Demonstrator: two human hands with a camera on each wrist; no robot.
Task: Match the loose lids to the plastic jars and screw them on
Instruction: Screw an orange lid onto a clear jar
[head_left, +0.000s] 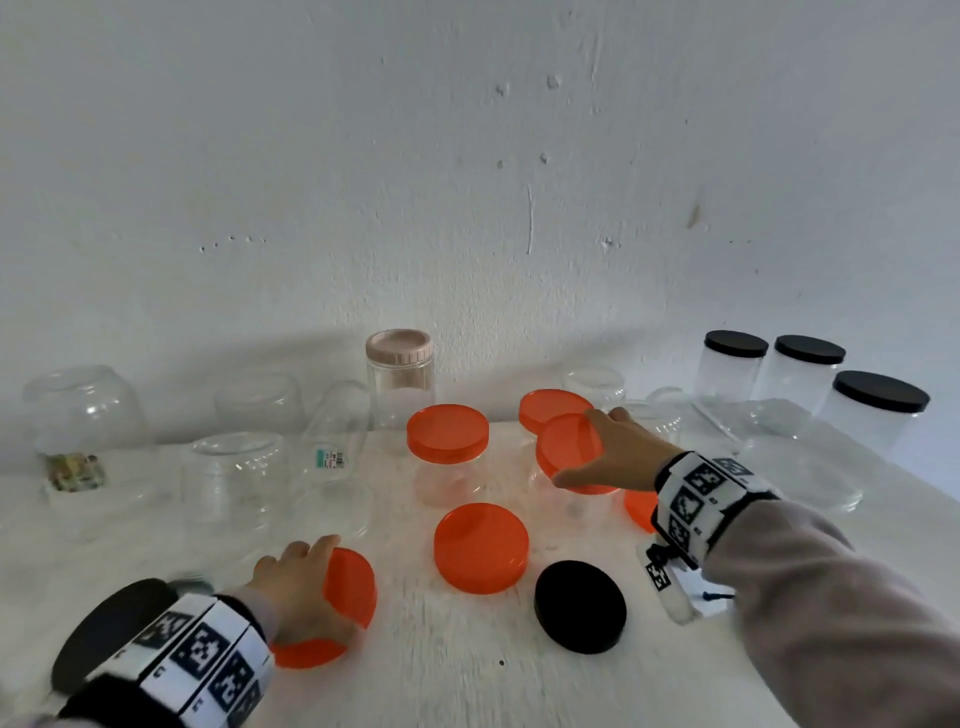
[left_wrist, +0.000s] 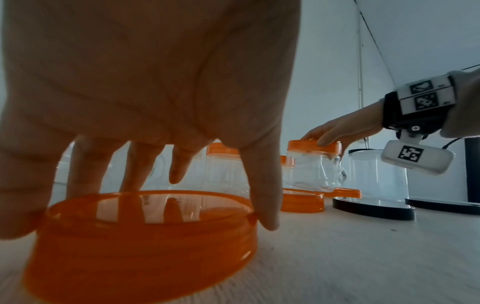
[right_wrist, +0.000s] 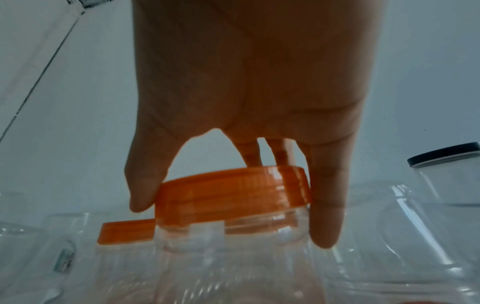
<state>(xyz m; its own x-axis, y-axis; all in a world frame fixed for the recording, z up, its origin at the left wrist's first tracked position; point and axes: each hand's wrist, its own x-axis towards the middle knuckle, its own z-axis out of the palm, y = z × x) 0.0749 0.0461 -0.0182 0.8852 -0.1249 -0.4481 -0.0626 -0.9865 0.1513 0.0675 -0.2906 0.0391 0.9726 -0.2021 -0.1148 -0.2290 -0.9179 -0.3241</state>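
Note:
My left hand (head_left: 304, 582) grips a loose orange lid (head_left: 350, 587) low over the table's front left. In the left wrist view that orange lid (left_wrist: 140, 236) has its hollow side up, with thumb and fingers (left_wrist: 265, 197) round the rim. My right hand (head_left: 608, 452) grips a second orange lid (head_left: 566, 447), which sits slightly tilted on a clear jar (right_wrist: 233, 259). In the right wrist view thumb and fingers (right_wrist: 324, 216) clasp that lid (right_wrist: 233, 189) from above.
Another jar with an orange lid (head_left: 447, 431) stands mid-table. Loose orange lids (head_left: 480, 545) (head_left: 550, 408) and a black lid (head_left: 579, 605) lie about. Open clear jars (head_left: 234, 478) stand left, a pink-lidded jar (head_left: 399, 384) at the back, and black-lidded jars (head_left: 878, 421) right.

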